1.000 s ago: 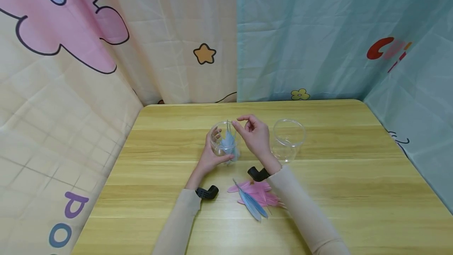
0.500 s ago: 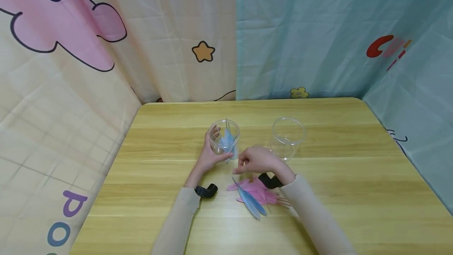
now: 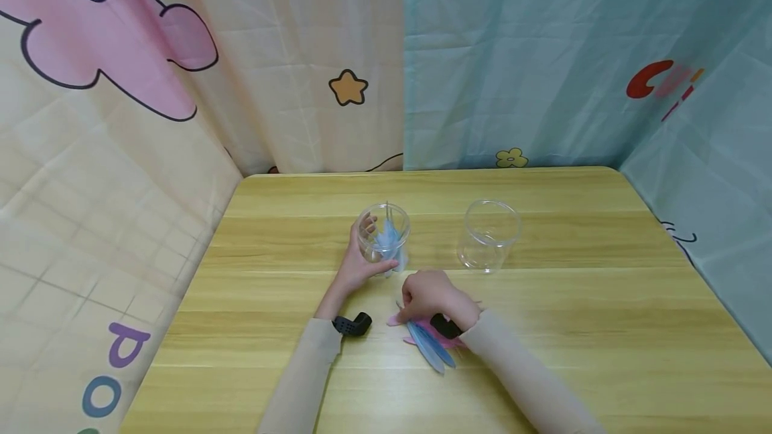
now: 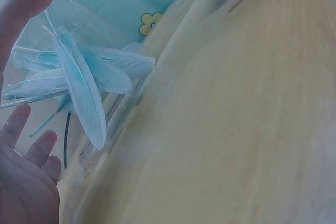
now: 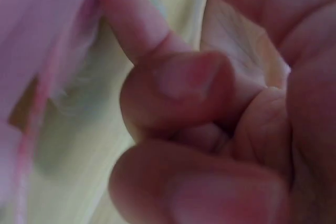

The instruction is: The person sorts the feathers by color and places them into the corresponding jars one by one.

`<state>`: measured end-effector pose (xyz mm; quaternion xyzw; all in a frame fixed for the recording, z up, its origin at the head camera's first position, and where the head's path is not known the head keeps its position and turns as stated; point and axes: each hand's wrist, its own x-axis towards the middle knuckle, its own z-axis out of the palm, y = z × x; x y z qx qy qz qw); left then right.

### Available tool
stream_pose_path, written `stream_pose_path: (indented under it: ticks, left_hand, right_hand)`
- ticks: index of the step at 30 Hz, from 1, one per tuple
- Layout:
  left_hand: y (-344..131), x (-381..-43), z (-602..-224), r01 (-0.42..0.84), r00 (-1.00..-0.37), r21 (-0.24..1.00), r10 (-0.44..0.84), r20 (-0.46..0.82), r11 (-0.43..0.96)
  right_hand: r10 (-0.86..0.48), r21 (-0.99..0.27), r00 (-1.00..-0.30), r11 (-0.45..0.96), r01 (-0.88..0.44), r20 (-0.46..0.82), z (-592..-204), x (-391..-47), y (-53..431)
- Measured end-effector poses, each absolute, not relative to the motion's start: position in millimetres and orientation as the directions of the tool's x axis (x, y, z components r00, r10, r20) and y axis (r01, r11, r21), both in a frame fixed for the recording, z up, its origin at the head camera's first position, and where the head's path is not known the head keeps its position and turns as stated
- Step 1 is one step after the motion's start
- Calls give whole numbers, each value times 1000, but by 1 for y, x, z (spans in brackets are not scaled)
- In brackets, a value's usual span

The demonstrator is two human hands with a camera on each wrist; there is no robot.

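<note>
In the head view my left hand (image 3: pixel 357 263) grips a clear plastic cup (image 3: pixel 364 254) around its left side, thumb across the front. Inside it stand several light blue feathers (image 3: pixel 389 238), also visible through the cup wall in the left wrist view, where blue feathers (image 4: pixel 79 82) cross each other. My right hand (image 3: pixel 431 295) is down at the loose feathers, its fingertips at the quill end of two blue feathers (image 3: pixel 429 348). These lie over several pink feathers (image 3: pixel 395 321). Close up, curled fingers (image 5: pixel 178 82) sit beside pink feathers (image 5: pixel 37 19); the pinch point is hidden.
A second clear cup (image 3: pixel 490 244) stands to the right, beyond my right hand. The wooden table (image 3: pixel 271 246) ends at a back edge near printed curtains (image 3: pixel 519 72). A black wrist camera (image 3: pixel 356 324) sits on my left wrist.
My right hand has come down from the rim of the left cup to the loose feathers. My left hand keeps holding the cup in place.
</note>
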<state>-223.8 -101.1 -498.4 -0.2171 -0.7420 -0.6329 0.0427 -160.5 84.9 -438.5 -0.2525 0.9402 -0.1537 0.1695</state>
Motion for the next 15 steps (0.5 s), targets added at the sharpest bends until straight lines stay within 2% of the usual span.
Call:
stream_pose_path:
  ticks: [8,12,15]
  left_hand:
    - [-100,-224,-498,375,-903,921,269,335,110]
    - [-100,-223,-497,370,-904,922,274,328,114]
    - [-101,-223,-496,370,-902,923,277,330,105]
  right_hand:
    - [-547,-396,-806,807,-437,-226,-444,-163,85]
    - [-575,-465,-785,774,-431,-230,-443,-165,91]
    - [-604,-563,-768,718,-410,-213,-438,-168,97]
